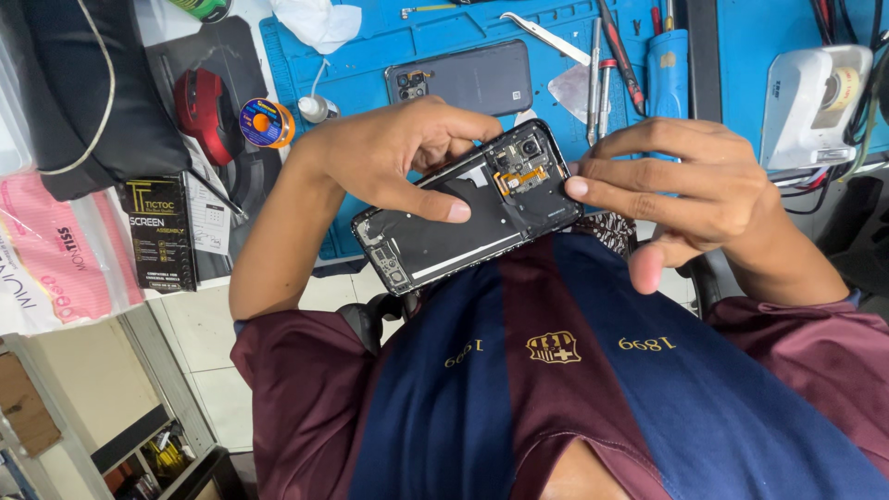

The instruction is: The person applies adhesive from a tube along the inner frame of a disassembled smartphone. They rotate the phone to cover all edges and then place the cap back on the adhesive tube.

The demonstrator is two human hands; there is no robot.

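The blue silicone repair mat covers the bench beyond the hands; above the person's lap, well in front of it, hangs the opened black smartphone with its back cover off, inner boards, camera modules and an orange flex ribbon laid bare. The left hand is clasped about the phone's upper long edge, thumb laid flat across the dark inner plate; the right hand pinches the camera end between fingertips and thumb. It looks a light, stiff slab, yet fragile where exposed, so I judge the frame edges the safe place to grip, clear of the ribbon and lenses; the smooth rim may be slippery. On the mat lies a detached grey phone back cover; to its right, metal tweezers and slim screwdrivers; at far right a white tool stand. Left of the mat sit a red and black hand tool, a spool of solder wire and a black screen-part box. Nothing stands between hands and phone.
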